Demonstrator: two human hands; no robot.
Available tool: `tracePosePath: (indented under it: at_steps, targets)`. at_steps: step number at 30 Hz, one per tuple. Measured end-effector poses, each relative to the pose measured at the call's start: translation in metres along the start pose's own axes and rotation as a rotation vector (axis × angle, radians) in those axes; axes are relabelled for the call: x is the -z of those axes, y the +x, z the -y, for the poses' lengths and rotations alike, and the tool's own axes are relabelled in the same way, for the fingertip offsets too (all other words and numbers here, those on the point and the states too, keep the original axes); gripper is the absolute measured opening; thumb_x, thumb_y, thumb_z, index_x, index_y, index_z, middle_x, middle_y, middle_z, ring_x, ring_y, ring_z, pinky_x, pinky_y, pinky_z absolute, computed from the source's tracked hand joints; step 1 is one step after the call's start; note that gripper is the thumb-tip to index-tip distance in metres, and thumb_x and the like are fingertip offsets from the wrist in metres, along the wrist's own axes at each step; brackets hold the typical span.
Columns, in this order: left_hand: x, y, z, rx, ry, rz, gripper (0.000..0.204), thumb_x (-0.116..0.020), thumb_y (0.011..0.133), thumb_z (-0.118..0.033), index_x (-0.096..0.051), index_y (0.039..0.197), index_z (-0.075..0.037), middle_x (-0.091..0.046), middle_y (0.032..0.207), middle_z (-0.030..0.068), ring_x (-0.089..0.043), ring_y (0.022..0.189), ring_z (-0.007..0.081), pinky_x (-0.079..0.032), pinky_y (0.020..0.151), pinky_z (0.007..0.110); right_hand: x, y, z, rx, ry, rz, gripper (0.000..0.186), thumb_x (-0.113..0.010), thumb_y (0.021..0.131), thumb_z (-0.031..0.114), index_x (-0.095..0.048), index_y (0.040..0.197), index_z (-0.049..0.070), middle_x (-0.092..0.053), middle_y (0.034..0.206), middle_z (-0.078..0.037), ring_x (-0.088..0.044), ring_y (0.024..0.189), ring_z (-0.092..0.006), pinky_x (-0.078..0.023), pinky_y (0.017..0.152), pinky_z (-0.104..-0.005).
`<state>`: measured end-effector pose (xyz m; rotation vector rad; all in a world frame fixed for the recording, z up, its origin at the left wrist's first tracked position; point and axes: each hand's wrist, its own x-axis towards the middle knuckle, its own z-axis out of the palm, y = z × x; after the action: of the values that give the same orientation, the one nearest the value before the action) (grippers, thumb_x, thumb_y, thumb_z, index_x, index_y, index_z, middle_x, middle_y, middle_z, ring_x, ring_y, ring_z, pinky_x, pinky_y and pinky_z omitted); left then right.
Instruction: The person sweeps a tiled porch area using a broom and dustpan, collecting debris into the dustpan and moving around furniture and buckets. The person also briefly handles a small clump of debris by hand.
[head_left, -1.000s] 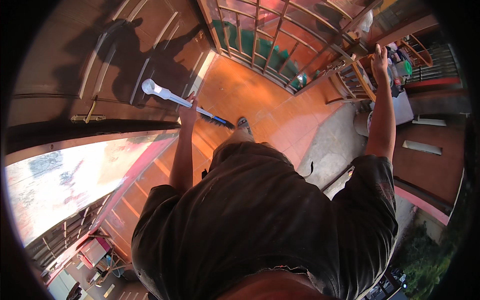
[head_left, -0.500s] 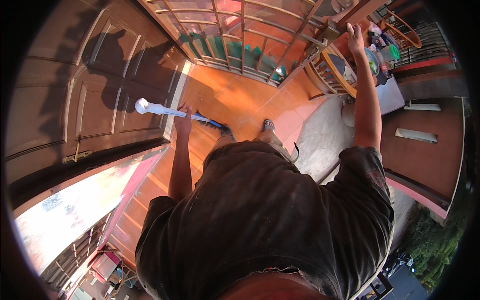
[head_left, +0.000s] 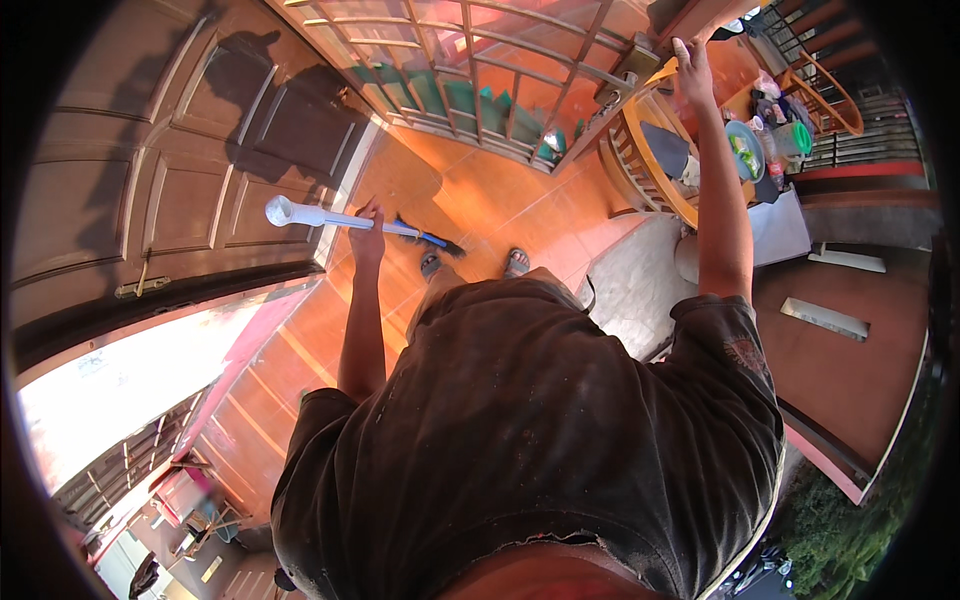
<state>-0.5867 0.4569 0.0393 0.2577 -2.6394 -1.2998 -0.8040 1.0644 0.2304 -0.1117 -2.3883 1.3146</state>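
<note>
My left hand [head_left: 367,231] is closed around the pale pole of a broom [head_left: 340,219]. The white rounded end of the pole points left towards the brown door, and its blue head with dark bristles [head_left: 436,243] hangs low by my left foot. My right arm is stretched forward and right. At its end, my right hand [head_left: 692,72] has its fingers extended and apart at the brown frame of a barred gate [head_left: 520,75]. A metal lock [head_left: 630,78] sits on that frame, left of the hand. Contact between the fingertips and the frame is hard to make out.
A panelled brown door [head_left: 190,190] stands on the left. Right of the gate are a wooden chair [head_left: 632,150] and a table holding a blue basin [head_left: 745,150] and a green-lidded container [head_left: 795,140]. Orange tiles [head_left: 480,200] lie underfoot, with a grey slab [head_left: 635,270] to the right.
My right hand and the gate frame have shifted slightly left in view, showing more of the chair and table. My feet have changed position. The broom stays in my left hand.
</note>
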Motion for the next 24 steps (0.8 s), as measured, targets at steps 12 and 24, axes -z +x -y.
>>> tracePosePath:
  at_steps: [12,24]
  targets:
    - [-0.025,-0.009,-0.043,0.047,-0.02,-0.005,0.03,-0.061,0.092,-0.017,-0.065,0.119,-0.005,-0.063,0.103,0.0115,-0.064,0.087,0.0218,-0.05,0.078,0.033,0.009,0.038,-0.037,0.072,-0.13,0.032,0.046,-0.055,0.097,0.039,-0.052,0.123,0.002,-0.063,0.111,-0.019,-0.061,0.104,-0.0276,-0.046,0.089,-0.0365]
    - [-0.071,-0.011,-0.041,-0.029,0.241,0.334,0.034,-0.063,0.09,-0.031,-0.065,0.122,-0.02,-0.067,0.08,0.0148,-0.066,0.073,0.0301,-0.052,0.069,0.04,-0.159,-0.187,0.109,-0.719,0.571,0.833,0.053,-0.052,0.097,0.043,-0.047,0.131,0.002,-0.06,0.108,-0.015,-0.059,0.106,-0.0265,-0.053,0.083,-0.0401]
